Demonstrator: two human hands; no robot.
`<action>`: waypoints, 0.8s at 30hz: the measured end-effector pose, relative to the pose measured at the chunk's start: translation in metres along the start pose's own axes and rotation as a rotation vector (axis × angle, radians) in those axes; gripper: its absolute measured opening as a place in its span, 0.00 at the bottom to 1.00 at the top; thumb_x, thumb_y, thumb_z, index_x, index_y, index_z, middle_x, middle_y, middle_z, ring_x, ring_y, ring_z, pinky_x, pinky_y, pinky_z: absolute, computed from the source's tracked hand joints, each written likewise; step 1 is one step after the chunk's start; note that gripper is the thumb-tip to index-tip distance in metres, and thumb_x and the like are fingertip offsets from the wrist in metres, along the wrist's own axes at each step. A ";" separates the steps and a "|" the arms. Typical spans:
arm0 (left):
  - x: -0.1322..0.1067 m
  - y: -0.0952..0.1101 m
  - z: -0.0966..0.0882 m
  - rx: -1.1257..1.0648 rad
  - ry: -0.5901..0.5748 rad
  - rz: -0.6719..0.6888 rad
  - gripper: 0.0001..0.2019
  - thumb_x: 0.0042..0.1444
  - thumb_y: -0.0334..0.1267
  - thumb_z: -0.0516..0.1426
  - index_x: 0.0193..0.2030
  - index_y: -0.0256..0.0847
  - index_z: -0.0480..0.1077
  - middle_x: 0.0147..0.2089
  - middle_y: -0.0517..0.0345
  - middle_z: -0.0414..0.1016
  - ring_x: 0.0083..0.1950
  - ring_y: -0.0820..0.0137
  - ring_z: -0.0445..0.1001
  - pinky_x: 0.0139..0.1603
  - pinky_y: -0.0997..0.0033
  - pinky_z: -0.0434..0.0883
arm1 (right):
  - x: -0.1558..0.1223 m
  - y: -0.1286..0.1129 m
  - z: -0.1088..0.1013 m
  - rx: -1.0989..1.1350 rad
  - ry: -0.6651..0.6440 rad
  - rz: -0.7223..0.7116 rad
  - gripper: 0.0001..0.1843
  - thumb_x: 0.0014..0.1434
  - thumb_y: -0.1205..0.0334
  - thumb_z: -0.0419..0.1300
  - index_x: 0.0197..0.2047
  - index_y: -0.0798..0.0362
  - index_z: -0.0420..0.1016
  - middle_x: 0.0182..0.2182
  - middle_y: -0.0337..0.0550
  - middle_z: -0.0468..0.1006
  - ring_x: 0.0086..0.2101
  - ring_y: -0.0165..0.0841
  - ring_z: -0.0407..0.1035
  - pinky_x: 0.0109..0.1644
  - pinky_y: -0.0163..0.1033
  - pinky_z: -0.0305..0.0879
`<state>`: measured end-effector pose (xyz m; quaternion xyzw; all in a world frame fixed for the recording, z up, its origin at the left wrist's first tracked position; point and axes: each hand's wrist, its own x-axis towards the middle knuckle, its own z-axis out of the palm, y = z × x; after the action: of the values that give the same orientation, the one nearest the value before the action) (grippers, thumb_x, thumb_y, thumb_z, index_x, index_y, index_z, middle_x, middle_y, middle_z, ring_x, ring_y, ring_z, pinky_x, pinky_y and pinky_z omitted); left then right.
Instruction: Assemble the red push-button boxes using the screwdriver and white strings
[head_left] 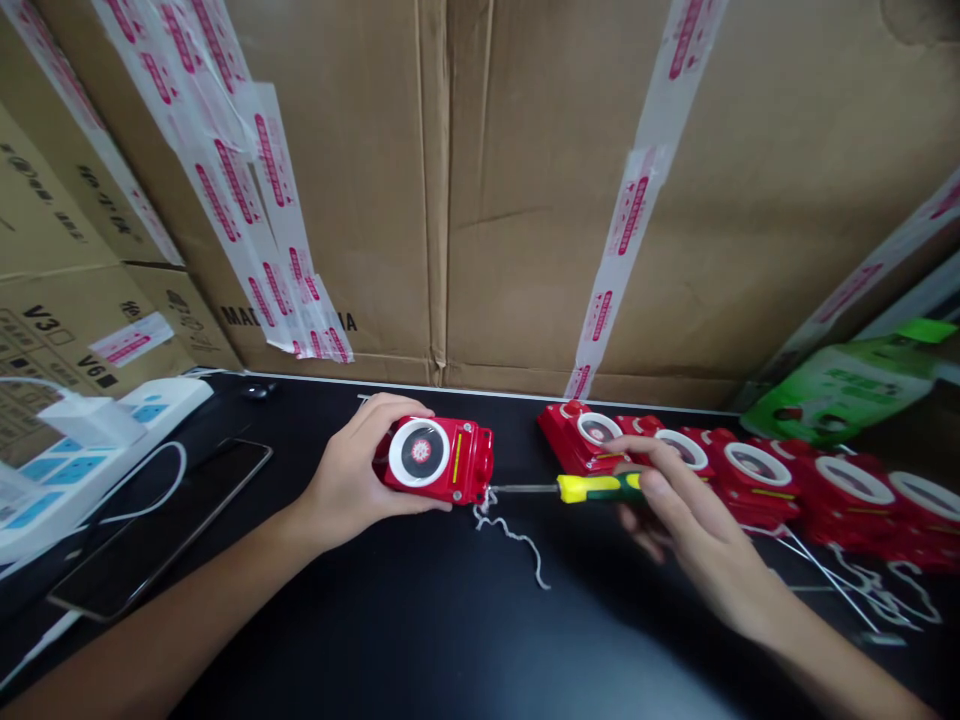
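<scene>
My left hand (pixel 351 478) grips a red plastic device (pixel 439 458) with a white round dial, holding it on its side on the black table (pixel 420 620). My right hand (pixel 686 520) pinches a screwdriver (pixel 577 488) with a yellow and green handle. Its metal tip points left and touches the device's right end. A thin white cord (pixel 514 535) trails from that end across the table.
A row of several similar red devices (pixel 757 470) with white cords lies at the right. A phone (pixel 161 525) and a white power strip (pixel 82 450) lie at the left. Taped cardboard boxes (pixel 480 200) wall the back. A green package (pixel 847 385) sits far right.
</scene>
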<state>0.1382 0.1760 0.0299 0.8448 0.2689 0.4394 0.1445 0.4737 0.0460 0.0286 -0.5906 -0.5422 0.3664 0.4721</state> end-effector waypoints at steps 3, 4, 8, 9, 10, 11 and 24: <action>0.001 -0.001 0.000 0.000 0.003 0.002 0.38 0.41 0.48 0.79 0.57 0.47 0.71 0.55 0.51 0.78 0.54 0.55 0.78 0.57 0.52 0.77 | 0.001 -0.002 0.002 -0.048 0.056 -0.013 0.22 0.70 0.35 0.56 0.54 0.42 0.73 0.30 0.37 0.67 0.25 0.34 0.61 0.26 0.38 0.61; 0.001 -0.001 0.000 0.001 0.002 0.002 0.38 0.41 0.48 0.79 0.57 0.47 0.71 0.55 0.51 0.77 0.55 0.54 0.78 0.57 0.52 0.77 | 0.001 -0.002 0.001 -0.055 0.053 -0.042 0.21 0.70 0.37 0.57 0.54 0.42 0.73 0.31 0.38 0.68 0.26 0.34 0.62 0.28 0.39 0.63; 0.002 -0.002 0.000 -0.003 0.011 0.005 0.39 0.40 0.48 0.80 0.57 0.47 0.70 0.55 0.50 0.77 0.55 0.54 0.78 0.57 0.51 0.77 | 0.002 0.001 -0.001 0.005 -0.025 -0.098 0.22 0.68 0.41 0.62 0.59 0.41 0.69 0.43 0.43 0.76 0.35 0.37 0.71 0.35 0.40 0.68; 0.002 -0.002 0.000 -0.004 0.013 0.007 0.39 0.40 0.48 0.80 0.57 0.47 0.70 0.55 0.50 0.77 0.55 0.53 0.78 0.57 0.50 0.76 | 0.001 0.001 -0.001 0.036 -0.047 -0.075 0.23 0.69 0.40 0.61 0.60 0.41 0.67 0.43 0.44 0.77 0.34 0.37 0.71 0.33 0.39 0.68; 0.002 -0.001 0.000 -0.004 0.015 0.009 0.39 0.41 0.48 0.80 0.57 0.47 0.70 0.55 0.50 0.77 0.55 0.53 0.78 0.57 0.50 0.77 | 0.001 0.001 0.000 0.056 -0.064 -0.036 0.24 0.70 0.38 0.58 0.61 0.42 0.66 0.39 0.43 0.77 0.31 0.36 0.71 0.30 0.38 0.65; 0.002 -0.001 0.000 -0.004 0.017 0.009 0.38 0.41 0.48 0.80 0.57 0.47 0.70 0.55 0.50 0.77 0.55 0.53 0.78 0.57 0.50 0.77 | 0.000 0.001 0.001 0.063 -0.070 0.011 0.24 0.71 0.37 0.56 0.60 0.43 0.66 0.34 0.40 0.75 0.28 0.35 0.68 0.27 0.37 0.61; 0.002 0.004 0.000 0.004 0.054 0.033 0.39 0.40 0.48 0.80 0.57 0.46 0.70 0.54 0.50 0.78 0.55 0.54 0.78 0.57 0.50 0.77 | 0.002 0.007 -0.003 -0.035 0.026 -0.032 0.25 0.70 0.37 0.55 0.59 0.45 0.73 0.39 0.46 0.79 0.34 0.41 0.73 0.32 0.41 0.68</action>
<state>0.1402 0.1744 0.0331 0.8372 0.2596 0.4640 0.1282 0.4785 0.0476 0.0226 -0.5949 -0.5517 0.3416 0.4744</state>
